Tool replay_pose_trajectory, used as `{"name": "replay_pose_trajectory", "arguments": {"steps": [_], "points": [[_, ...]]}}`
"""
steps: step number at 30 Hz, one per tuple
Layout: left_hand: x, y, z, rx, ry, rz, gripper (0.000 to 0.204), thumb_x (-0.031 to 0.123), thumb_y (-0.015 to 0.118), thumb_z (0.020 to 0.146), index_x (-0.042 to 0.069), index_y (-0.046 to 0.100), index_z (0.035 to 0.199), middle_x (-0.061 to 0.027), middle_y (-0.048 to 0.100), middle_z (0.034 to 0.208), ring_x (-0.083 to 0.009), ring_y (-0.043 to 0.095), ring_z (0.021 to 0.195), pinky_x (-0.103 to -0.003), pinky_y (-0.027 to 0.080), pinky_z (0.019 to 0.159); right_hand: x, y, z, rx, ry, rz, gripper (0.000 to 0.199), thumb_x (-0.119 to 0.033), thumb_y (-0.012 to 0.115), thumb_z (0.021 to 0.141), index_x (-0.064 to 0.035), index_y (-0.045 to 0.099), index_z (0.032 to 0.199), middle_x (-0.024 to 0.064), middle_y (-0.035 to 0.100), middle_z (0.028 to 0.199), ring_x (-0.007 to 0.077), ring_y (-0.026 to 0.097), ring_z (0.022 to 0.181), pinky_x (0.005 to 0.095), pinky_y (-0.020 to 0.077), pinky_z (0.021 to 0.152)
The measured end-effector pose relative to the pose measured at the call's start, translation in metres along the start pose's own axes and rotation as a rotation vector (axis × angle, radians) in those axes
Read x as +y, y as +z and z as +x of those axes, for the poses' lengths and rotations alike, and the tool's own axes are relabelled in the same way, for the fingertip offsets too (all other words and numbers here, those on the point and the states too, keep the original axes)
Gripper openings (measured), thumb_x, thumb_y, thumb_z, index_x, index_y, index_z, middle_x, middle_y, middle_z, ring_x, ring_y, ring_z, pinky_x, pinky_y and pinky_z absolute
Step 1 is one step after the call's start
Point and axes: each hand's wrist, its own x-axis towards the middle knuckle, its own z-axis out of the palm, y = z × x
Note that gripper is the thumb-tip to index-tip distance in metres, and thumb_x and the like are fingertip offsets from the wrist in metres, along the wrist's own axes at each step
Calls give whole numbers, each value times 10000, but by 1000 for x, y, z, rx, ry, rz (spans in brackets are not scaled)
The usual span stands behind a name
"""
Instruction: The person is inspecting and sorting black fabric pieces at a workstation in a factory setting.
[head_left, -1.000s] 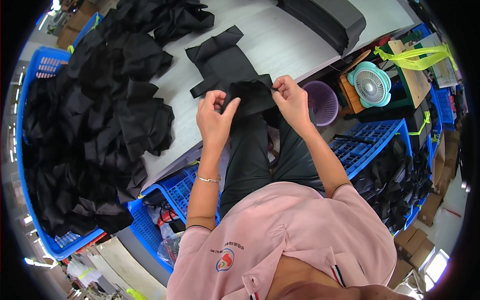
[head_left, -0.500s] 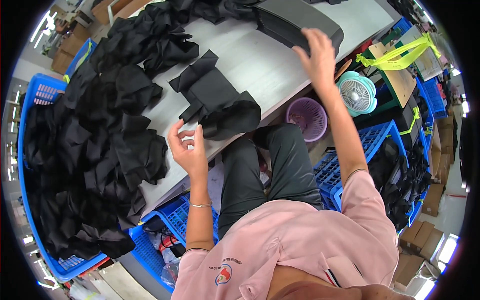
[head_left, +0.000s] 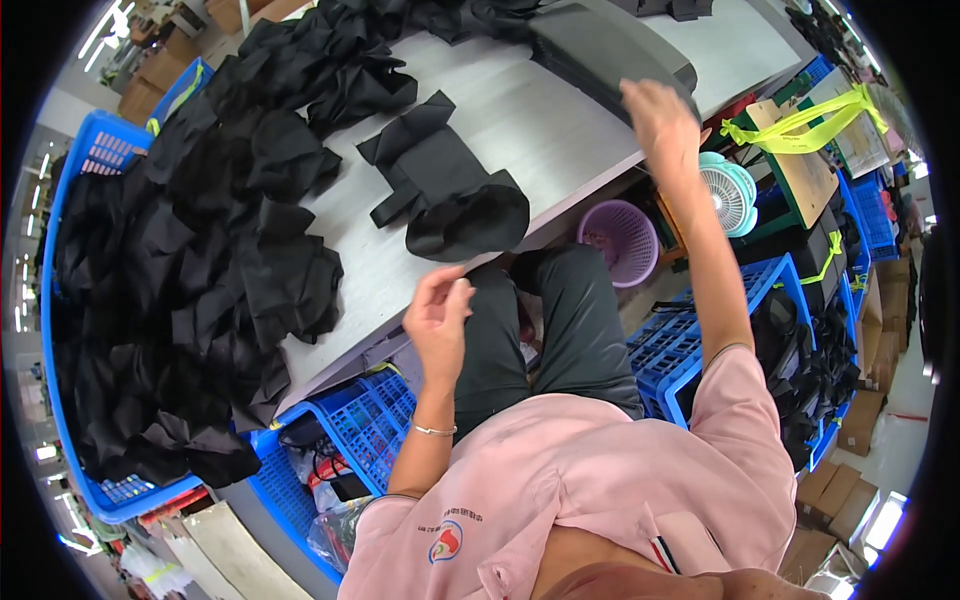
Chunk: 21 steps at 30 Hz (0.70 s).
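A black fabric piece [head_left: 437, 165] with side flaps lies on the pale table, its rounded, gathered end [head_left: 470, 222] near the front edge. Just off that edge hovers my left hand [head_left: 438, 325], fingers loosely curled, thumb a little apart from the forefinger; nothing shows in it. My right hand [head_left: 664, 125] is over the near right end of a stack of dark grey sheets [head_left: 605, 50]. Motion smears its fingers, so I cannot tell whether they grip a sheet.
Black fabric pieces [head_left: 190, 290] heap over the table's left side and a large blue basket [head_left: 62, 330]. Below stand a purple bin [head_left: 628, 243], a blue crate [head_left: 665, 345] and another blue basket [head_left: 365, 425]. A turquoise fan [head_left: 728, 195] stands beyond my right forearm.
My left hand has moved right and toward me, away from the fabric piece. My right hand has shifted right and nearer along the stack's end, its fingers less spread.
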Motion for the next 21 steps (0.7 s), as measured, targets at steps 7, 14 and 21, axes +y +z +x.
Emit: {"name": "replay_pose_trajectory", "arguments": {"steps": [7,14,21], "points": [[-70,58,-18,-489,-617,-534,730,551,430,1023,-11,367,1484,-146,411,1504,-250,433,1361,-401,400,1082,-144,-60,-122,-431,257,304,124,-86,639,873,-73,628,996,72,662,904,259,644,813,362,538,660],[-111,96,-41,-747,-871,-813,1038,826,481,776,80,366,1489,-134,480,1456,-299,477,1337,-460,386,1129,-182,-126,-166,-497,597,680,139,-93,606,952,1,631,1051,189,659,838,326,675,734,358,518,634],[-64,99,-35,-761,-781,-978,792,451,721,883,49,378,1473,-170,535,1385,-361,515,1295,-502,416,1104,-181,-166,-199,-465,1068,1123,157,-130,612,982,8,650,1047,65,619,737,61,538,702,240,466,632]]}}
